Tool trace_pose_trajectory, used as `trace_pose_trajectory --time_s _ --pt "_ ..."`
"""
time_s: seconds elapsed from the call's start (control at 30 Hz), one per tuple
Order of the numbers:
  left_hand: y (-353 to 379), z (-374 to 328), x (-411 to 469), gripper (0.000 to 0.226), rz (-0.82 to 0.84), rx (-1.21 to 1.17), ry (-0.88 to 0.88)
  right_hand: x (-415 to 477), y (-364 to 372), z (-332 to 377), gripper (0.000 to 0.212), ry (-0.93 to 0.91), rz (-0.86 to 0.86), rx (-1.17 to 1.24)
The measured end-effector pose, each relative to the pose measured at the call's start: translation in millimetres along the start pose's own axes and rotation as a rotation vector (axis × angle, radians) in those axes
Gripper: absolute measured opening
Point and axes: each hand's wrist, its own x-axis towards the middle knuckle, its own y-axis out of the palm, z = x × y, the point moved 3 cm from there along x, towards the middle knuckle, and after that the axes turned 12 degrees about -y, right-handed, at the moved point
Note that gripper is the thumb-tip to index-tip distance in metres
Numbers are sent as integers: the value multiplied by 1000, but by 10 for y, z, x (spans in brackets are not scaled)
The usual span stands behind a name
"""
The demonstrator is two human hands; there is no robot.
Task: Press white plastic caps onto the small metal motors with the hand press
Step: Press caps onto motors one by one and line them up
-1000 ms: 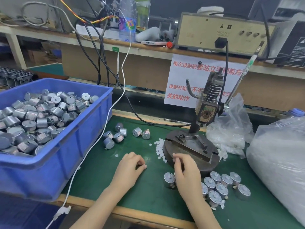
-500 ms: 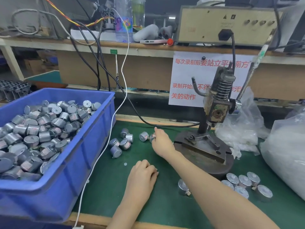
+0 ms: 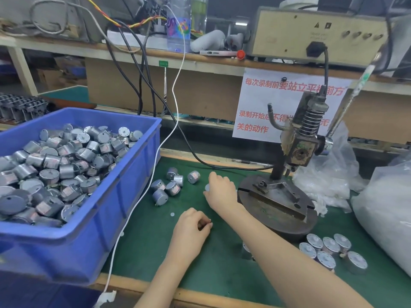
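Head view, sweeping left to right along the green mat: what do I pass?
Along the mat: blue bin → loose motors → right hand gripping a motor → hand press → large plastic bag.

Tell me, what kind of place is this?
Probably a small factory workbench where parts get put together. A blue bin is heaped with little metal motors, a hand press stands on the green mat, and a boxy electrical unit sits on the shelf behind.
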Motion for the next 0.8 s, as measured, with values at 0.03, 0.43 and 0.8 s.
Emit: trace_pose_trajectory --time_s 0.03,0.43,0.8 --pt "4 4 -2 4 0 -5 2 -42 -22 -9 32 -9 3 -5" --pt "-77 24 -51 3 -110 -21 -19 -931 155 210 31 212 -340 696" --pt "-56 -8 -96 14 -15 70 13 -956 229 156 42 66 -175 626"
